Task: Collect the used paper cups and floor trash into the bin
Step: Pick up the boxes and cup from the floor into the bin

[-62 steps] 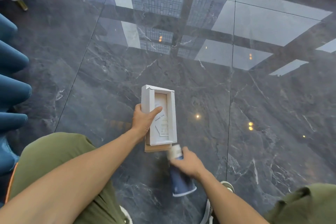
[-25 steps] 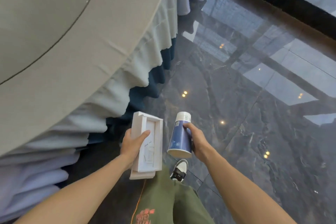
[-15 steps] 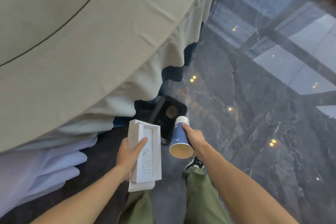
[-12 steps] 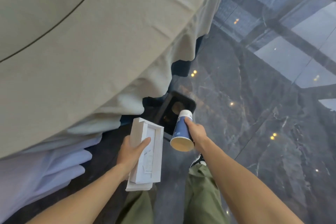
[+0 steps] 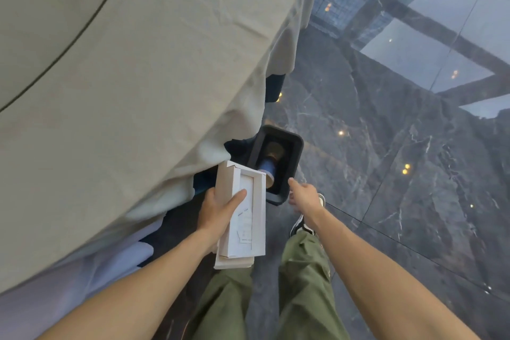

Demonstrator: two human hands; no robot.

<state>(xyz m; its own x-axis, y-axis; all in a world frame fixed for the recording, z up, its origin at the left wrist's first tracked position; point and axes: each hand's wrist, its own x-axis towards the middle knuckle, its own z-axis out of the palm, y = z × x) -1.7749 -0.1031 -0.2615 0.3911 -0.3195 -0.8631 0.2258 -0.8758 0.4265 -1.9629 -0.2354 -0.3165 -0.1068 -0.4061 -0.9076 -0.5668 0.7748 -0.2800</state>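
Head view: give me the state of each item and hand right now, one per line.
Black bin: upright on the floor, open.
Blue paper cup: inside the bin, on its side.
White cardboard box: open, held.
Left hand: gripping the box.
Right hand: empty, open beside the bin.

I note a black bin (image 5: 292, 146) holding a blue cup (image 5: 266, 167); white box (image 5: 242, 215); beige tablecloth (image 5: 138, 77); olive-green trousers (image 5: 303, 284); dark grey white-veined marble floor (image 5: 386, 174).
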